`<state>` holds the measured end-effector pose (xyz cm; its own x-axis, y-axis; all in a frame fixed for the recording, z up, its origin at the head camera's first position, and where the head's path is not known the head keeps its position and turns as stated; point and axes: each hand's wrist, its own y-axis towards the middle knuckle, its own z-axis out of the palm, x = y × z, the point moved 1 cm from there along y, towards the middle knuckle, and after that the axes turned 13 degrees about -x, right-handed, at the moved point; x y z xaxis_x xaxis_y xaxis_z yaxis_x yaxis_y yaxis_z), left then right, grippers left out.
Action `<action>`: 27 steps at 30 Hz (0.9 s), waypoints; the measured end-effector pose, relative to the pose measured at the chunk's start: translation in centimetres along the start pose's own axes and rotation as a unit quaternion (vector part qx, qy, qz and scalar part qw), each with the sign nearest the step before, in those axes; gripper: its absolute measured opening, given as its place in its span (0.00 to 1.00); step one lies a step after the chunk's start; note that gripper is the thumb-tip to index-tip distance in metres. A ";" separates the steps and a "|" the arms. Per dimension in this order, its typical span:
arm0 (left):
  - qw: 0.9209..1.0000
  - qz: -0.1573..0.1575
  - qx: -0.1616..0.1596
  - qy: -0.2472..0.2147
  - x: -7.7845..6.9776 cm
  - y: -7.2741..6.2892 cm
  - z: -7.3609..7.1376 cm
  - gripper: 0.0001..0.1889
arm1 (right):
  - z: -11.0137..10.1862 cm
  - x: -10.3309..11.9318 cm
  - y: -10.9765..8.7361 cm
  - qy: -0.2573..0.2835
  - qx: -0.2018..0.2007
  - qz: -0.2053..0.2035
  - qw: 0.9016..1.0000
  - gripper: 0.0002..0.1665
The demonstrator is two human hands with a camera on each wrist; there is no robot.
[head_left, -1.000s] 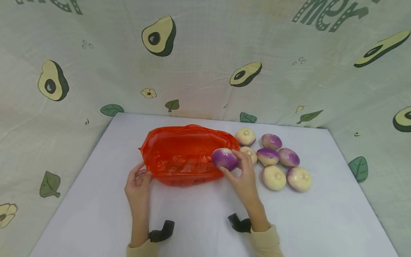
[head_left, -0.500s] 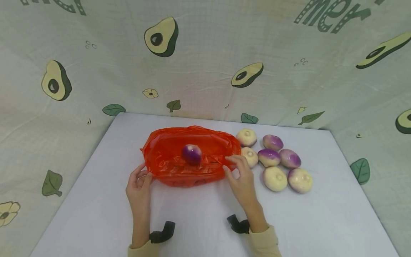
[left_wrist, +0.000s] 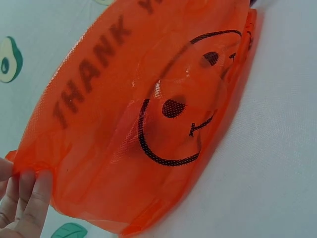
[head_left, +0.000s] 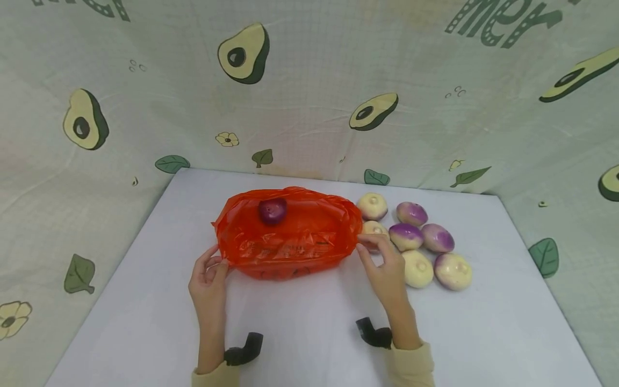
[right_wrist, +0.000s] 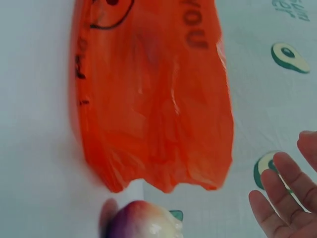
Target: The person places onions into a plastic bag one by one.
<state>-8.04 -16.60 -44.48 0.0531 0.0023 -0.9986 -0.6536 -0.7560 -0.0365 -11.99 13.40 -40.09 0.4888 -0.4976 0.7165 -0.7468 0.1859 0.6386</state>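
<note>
An orange-red plastic bag [head_left: 285, 263] lies with its mouth spread, a purple turnip [head_left: 273, 210] inside near the back left. My left hand [head_left: 209, 277] pinches the bag's left edge between thumb and fingers; the left wrist view shows those fingertips [left_wrist: 42, 186] on the plastic, beside a printed smiling face. To the right of the bag is my right hand [head_left: 384, 269], holding nothing, its fingers parted and loosely bent in front of a pale turnip [head_left: 374, 228]. In the right wrist view its fingers [right_wrist: 290, 201] are apart from the bag, and a purple-and-white turnip [right_wrist: 141, 220] shows below.
Several more purple-and-white turnips [head_left: 437, 238] lie grouped on the white table [head_left: 300, 328], right of the bag. Behind the table hangs a pale cloth [head_left: 300, 97] printed with avocados and leaves. Black wrist mounts [head_left: 244, 349] stick out inward from both forearms.
My right hand let go of a turnip over the bag; it dropped in and came to lie at the back left. That hand then moved right toward the other turnips. My left hand stayed put.
</note>
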 end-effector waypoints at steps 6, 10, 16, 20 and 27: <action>1.000 0.000 -0.002 0.001 0.0 0.0 -0.1 0.19 | -1.2 -2.1 0.1 -0.020 -0.029 -0.003 0.999 0.14; 1.000 0.001 -0.002 0.001 0.1 0.0 -0.1 0.19 | -2.0 -2.4 0.4 -0.022 -0.043 -0.013 0.999 0.14; 1.000 0.005 -0.001 -0.005 0.0 0.0 -0.2 0.19 | -3.2 -2.7 0.8 -0.037 -0.031 0.010 0.999 0.13; 1.000 0.008 0.000 -0.005 -0.1 0.0 -0.2 0.19 | -3.9 -3.0 0.8 -0.030 -0.010 0.036 0.999 0.14; 1.000 0.008 -0.002 0.000 -0.2 0.0 -0.2 0.20 | -5.2 -3.7 1.0 -0.083 0.030 0.087 0.992 0.20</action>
<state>-7.87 -16.76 -44.29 0.0418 -0.0102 -0.9991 -0.6513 -0.7585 -0.0195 -12.22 19.81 -40.60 0.2730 -0.5960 0.7551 -0.8415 0.2325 0.4877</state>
